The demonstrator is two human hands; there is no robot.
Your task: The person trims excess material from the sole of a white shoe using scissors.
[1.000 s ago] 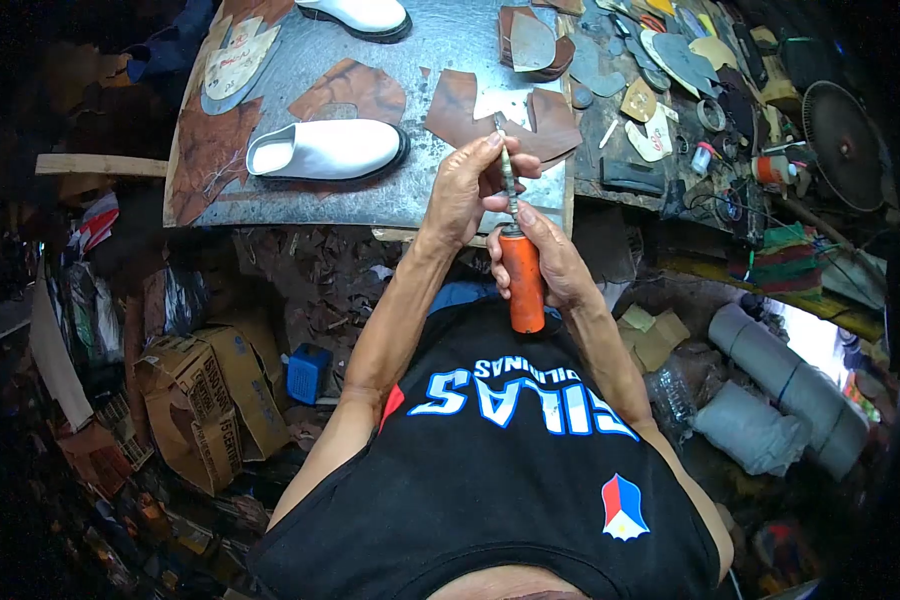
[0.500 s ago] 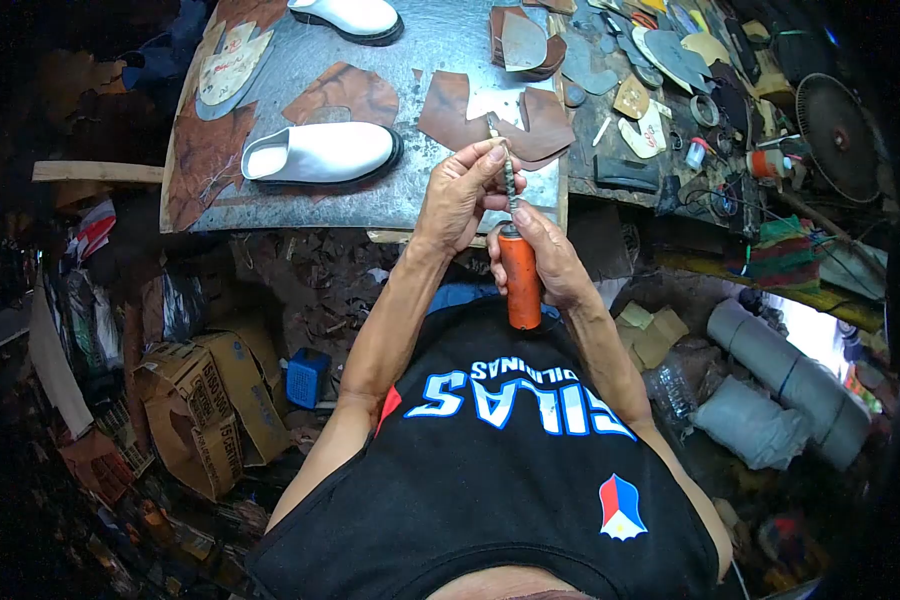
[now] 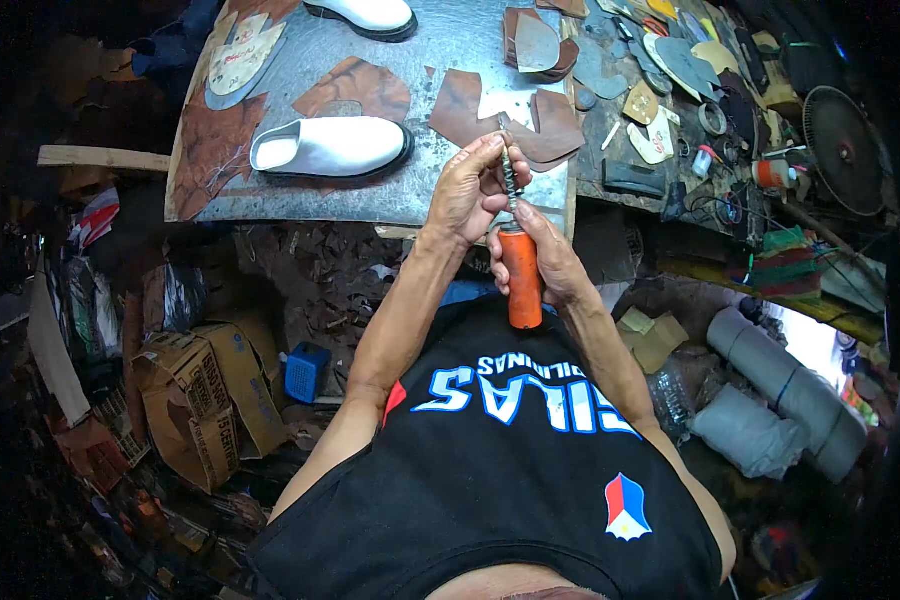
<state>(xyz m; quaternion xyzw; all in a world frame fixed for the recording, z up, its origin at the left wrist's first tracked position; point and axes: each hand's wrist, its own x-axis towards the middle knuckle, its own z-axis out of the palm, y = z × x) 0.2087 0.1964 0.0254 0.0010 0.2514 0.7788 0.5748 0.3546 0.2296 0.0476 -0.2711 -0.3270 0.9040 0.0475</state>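
Note:
My right hand is wrapped round the upper part of an orange cylinder, held upright before my chest. A thin stem wrapped in dark and pale bands rises from its top, and my right thumb rests at the base of that stem. Higher up, the fingers of my left hand pinch the stem near its tip. Just beyond the hands lie brown leather pieces on a metal-topped table. A white clog-style shoe with a black sole stands to the left of them.
Another white shoe stands farther back. Grey and white patterns, a black case and a fan are on the right. Below the table are a cardboard box, a blue container and a grey roll.
The view has shifted slightly, so the table and shoes appear a little farther right and higher. Both hands keep their hold on the orange cylinder and its stem.

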